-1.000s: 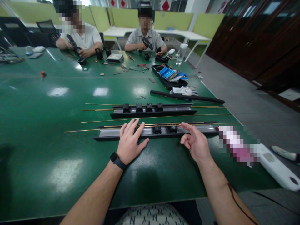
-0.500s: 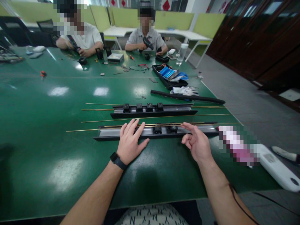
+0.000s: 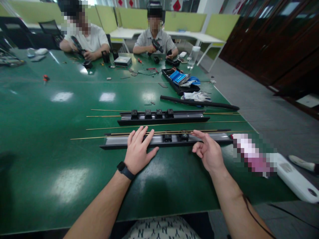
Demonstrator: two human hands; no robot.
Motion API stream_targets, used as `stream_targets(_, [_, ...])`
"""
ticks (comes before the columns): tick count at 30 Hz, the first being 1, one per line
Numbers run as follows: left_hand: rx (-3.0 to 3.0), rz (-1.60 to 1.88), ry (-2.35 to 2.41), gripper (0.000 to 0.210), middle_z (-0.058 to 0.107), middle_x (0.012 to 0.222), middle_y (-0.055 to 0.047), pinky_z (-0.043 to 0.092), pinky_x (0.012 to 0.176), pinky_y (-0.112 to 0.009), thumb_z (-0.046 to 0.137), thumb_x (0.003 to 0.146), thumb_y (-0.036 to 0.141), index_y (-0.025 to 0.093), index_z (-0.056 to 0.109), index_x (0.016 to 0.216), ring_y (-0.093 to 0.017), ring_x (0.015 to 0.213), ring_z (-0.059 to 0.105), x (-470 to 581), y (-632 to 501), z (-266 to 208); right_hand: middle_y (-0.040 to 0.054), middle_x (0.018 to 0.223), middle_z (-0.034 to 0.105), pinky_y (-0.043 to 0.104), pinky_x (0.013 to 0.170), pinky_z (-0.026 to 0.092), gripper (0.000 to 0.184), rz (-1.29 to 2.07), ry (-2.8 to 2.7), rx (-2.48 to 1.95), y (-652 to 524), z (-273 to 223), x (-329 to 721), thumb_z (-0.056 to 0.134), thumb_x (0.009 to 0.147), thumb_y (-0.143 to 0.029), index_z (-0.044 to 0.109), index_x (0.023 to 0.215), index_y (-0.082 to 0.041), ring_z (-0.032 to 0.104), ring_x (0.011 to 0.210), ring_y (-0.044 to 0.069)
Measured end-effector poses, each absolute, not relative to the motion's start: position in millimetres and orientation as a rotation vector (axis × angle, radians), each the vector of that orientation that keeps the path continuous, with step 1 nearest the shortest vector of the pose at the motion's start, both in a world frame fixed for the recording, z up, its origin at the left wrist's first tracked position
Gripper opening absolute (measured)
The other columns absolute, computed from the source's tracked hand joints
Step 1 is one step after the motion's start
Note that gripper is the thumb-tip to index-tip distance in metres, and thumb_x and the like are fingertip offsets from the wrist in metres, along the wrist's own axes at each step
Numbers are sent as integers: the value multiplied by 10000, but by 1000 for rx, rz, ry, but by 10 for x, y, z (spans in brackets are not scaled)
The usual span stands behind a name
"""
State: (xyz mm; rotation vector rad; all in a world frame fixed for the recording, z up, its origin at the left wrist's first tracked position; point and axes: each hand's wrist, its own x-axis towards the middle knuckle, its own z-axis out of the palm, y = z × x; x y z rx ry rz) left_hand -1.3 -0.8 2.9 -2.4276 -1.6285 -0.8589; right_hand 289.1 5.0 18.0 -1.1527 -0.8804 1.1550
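Across the near black channel [image 3: 154, 144] with its pale inner face lies my left hand [image 3: 139, 149], fingers spread and pointing away from me. Its fingertips rest on or just over the thin brass-coloured rods [image 3: 174, 132] along the channel's far edge. My right hand [image 3: 210, 149] is over the channel's right half, index finger stretched to the rods and the lower fingers curled with nothing visible in them. Between my hands, two small black blocks [image 3: 167, 136] sit in the channel. Behind it, a second black channel [image 3: 161, 120] carries several similar blocks [image 3: 148, 114].
A long black bar [image 3: 199, 103], white gloves [image 3: 196, 96] and a black tray [image 3: 171, 84] with blue items stand farther back. At right are a white device [image 3: 295, 181] and a blurred pink item [image 3: 251, 154]. Two people sit opposite, one holding a power drill [image 3: 157, 45].
My right hand has shifted very slightly left along the rods. My left hand stays in place. Across the table, the person at left has moved a little.
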Motion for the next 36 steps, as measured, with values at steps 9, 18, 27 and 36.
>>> stream_targets(9, [-2426,-847,-1622,640,502,1595,-157,263,1261,-562,656,946,460,228,515,1525,-339,1527,409,-11,-9,35,133,1201,737,194,326,226,428,1141,-864,-1153,57,177,2898,620,947,-541,785,1137,-195,617,502,91])
stream_targets(18, [-2431,-840,-1635,644,492,1603,-158,249,1269,-557,649,950,461,222,508,1530,-338,1534,398,-12,-10,35,120,1192,729,195,325,232,414,1146,-872,-1169,42,207,2889,631,941,-536,778,1141,-204,621,503,89])
stream_targets(27, [-2428,-848,-1635,640,495,1602,-151,250,1269,-551,647,949,459,235,507,1531,-336,1537,396,-10,-13,31,128,1231,725,206,330,225,438,1187,-906,-1162,29,221,2879,622,940,-560,772,1159,-212,618,513,90])
stream_targets(36, [-2439,-840,-1648,642,488,1608,-153,246,1274,-553,657,944,454,231,513,1528,-335,1537,395,-9,-12,42,130,1206,733,199,329,226,437,1164,-884,-1164,40,208,2886,620,943,-559,782,1141,-205,617,504,87])
